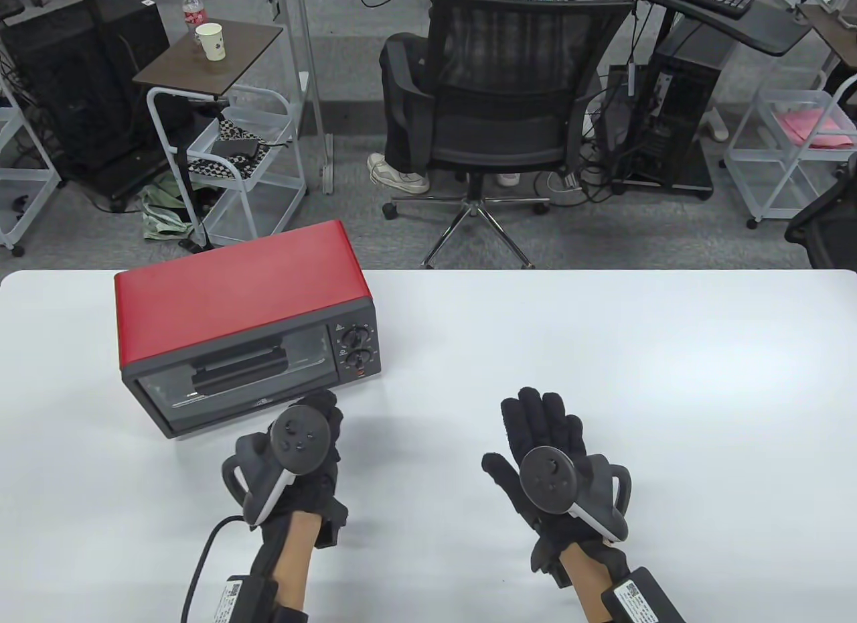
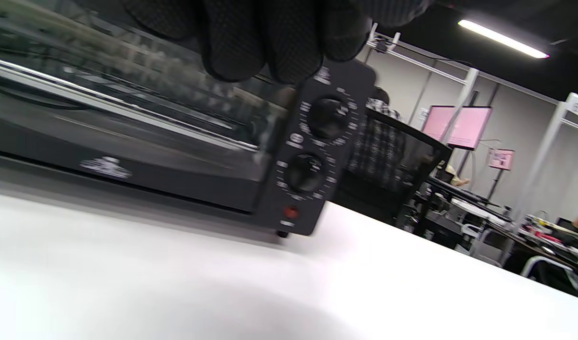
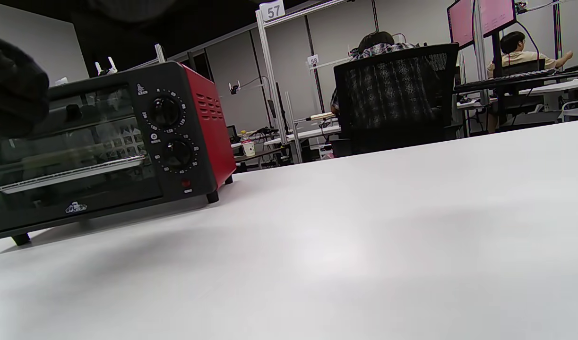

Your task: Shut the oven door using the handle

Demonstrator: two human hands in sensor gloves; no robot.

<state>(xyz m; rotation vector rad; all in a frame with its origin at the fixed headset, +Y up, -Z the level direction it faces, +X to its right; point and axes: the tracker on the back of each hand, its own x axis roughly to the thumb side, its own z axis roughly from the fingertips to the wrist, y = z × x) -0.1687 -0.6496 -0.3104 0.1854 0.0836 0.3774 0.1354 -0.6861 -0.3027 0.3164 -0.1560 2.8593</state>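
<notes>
A red toaster oven point(image 1: 234, 295) stands at the table's left. Its dark glass door point(image 1: 227, 385) stands upright against the front, with the black bar handle point(image 1: 238, 372) across its upper part. My left hand point(image 1: 315, 412) is just in front of the door's lower right corner, below the two knobs point(image 1: 358, 347), and holds nothing. In the left wrist view its fingers point(image 2: 270, 42) hang close before the glass point(image 2: 128, 118), apart from the handle. My right hand point(image 1: 542, 415) lies flat on the table with fingers spread, empty, well right of the oven point(image 3: 208, 123).
The white table point(image 1: 602, 355) stretches right of the oven. Beyond its far edge stand an office chair point(image 1: 495, 114) with a seated person, a white cart point(image 1: 227, 161) and a computer tower point(image 1: 669, 100).
</notes>
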